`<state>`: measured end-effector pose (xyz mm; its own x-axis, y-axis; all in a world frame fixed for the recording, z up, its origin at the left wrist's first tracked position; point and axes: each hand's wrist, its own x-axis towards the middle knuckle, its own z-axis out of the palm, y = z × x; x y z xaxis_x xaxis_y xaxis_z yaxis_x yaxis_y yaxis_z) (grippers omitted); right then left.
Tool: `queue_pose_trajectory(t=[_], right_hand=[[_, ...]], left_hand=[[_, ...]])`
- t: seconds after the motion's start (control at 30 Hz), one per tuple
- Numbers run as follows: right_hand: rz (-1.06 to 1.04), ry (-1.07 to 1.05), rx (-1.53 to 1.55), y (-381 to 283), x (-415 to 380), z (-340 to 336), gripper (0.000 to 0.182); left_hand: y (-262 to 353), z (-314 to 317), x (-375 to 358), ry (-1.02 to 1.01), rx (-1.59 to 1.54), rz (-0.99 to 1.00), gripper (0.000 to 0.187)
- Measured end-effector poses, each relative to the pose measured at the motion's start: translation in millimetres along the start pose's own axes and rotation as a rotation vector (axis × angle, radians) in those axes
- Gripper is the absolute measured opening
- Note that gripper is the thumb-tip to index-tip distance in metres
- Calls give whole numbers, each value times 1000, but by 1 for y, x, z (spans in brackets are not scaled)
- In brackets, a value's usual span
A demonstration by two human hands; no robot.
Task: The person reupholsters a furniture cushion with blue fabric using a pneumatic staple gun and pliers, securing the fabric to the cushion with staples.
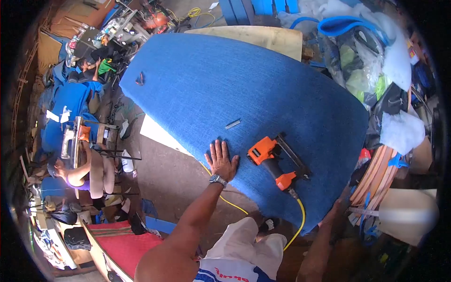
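Observation:
A large blue fabric-covered panel [188, 80] stretches out in front of me. My left hand [221, 162], with a watch at the wrist, lies flat on its near edge, fingers spread. On the fabric to the right of that hand rests an orange and black air staple gun [270, 160], joined to a yellow air hose [302, 221]. A strip of staples [232, 124] lies just beyond my left hand. At the panel's near right corner, my right hand [331, 212] touches the edge; its fingers are hidden. A small dark tool [140, 79] sits near the far left end.
Two people work on the left, one at a sewing machine [70, 141]. Wooden strips [376, 176], plastic bags and white stuffing [401, 131] crowd the right side. A pale board [253, 40] shows behind the panel. A red-topped surface [124, 244] stands at lower left.

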<state>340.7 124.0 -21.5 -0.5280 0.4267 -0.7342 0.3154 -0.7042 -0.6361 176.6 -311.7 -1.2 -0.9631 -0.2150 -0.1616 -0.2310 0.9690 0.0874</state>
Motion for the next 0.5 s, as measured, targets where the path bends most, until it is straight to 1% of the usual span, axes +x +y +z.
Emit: queue_pose_trajectory(t=[0.03,0.17,0.23,0.27,0.3,0.37,0.4,0.47,0.5], right_hand=[[-14,39,-39,13,-19,0,87],[-87,165,-219,75,-103,-2,88],[17,81,-70,122,-82,-35,89],[84,82,6,150,-102,-67,89],[107,116,13,164,-129,-83,90],[114,103,38,164,-131,-63,91],[108,145,-20,172,-130,-66,92],[99,208,-124,202,-128,-83,95],[90,129,-40,215,-127,-83,96]], left_hand=[[-9,-1,-7,-8,13,13,83],[-100,2,-43,11,54,75,83],[-122,0,-45,70,7,110,85],[-139,0,-59,56,-9,142,85],[-152,-1,-73,21,-20,170,86],[-155,-12,-67,34,-59,202,88],[-163,-10,-68,108,-116,157,88],[-200,-1,-68,277,-216,69,89],[-219,0,-59,280,-314,-86,93]])
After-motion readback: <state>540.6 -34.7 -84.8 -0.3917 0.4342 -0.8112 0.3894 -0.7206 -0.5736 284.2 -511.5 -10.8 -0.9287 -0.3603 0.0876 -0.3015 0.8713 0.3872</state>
